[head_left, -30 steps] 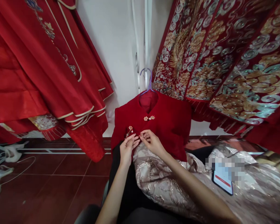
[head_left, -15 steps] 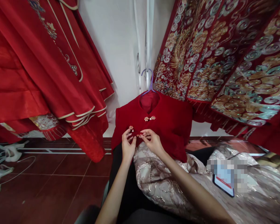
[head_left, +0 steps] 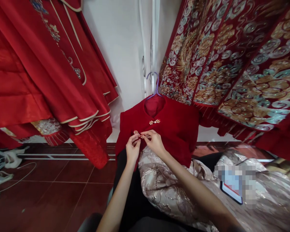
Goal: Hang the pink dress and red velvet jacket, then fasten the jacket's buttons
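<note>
A dark red jacket [head_left: 176, 129] on a purple hanger [head_left: 156, 87] lies across my lap. Near its neckline an upper beaded clasp [head_left: 155, 121] is joined across the front. Lower down, my left hand [head_left: 132, 146] pinches the flower-shaped half of a second beaded clasp [head_left: 135, 132] at the left front edge. My right hand [head_left: 154, 141] pinches the clasp's other half, and the fingertips of both hands nearly meet there. Whether the two halves are hooked together is hidden by my fingers.
Red garments [head_left: 87, 87] hang at left, and an embroidered skirt [head_left: 222, 64] hangs at right. Shiny patterned fabric [head_left: 169, 187] covers my right side, with a phone [head_left: 230, 192] on it. White cables [head_left: 12, 178] lie on the floor at left.
My right hand has moved left and slightly up, bringing its half of the lower clasp against the half in my left hand. My left hand has barely moved.
</note>
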Motion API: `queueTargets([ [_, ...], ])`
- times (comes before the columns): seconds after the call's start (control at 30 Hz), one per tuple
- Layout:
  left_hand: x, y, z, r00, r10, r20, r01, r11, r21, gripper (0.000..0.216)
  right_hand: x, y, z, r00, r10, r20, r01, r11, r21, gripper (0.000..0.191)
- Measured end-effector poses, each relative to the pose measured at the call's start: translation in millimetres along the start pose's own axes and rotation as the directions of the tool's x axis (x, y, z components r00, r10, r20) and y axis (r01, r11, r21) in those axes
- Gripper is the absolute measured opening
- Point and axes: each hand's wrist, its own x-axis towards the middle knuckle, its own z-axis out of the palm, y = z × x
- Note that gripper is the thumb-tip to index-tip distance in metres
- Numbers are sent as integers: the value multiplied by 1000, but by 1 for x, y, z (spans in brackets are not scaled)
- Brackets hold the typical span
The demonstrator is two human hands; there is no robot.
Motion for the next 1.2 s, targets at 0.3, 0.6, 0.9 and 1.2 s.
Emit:
queueTargets([
  [0.3,8,-5,4,999,12,-36,-11,1000,22,29,7,4,9,999,13,-31,-15,998,-59,22],
  [0.6,3,-2,8,998,60,7,-60,981,186,34,-1,-7,0,999,21,-33,-21,1000,-18,21],
  [0.9,-1,7,9,971,221,90,-234,811,536,37,-3,-6,-5,997,55,-53,-54,998,18,22],
  [1.2,7,4,3,994,110,-5,-107,979,174,23,3,-3,5,997,18,-76,-18,1000,8,21],
])
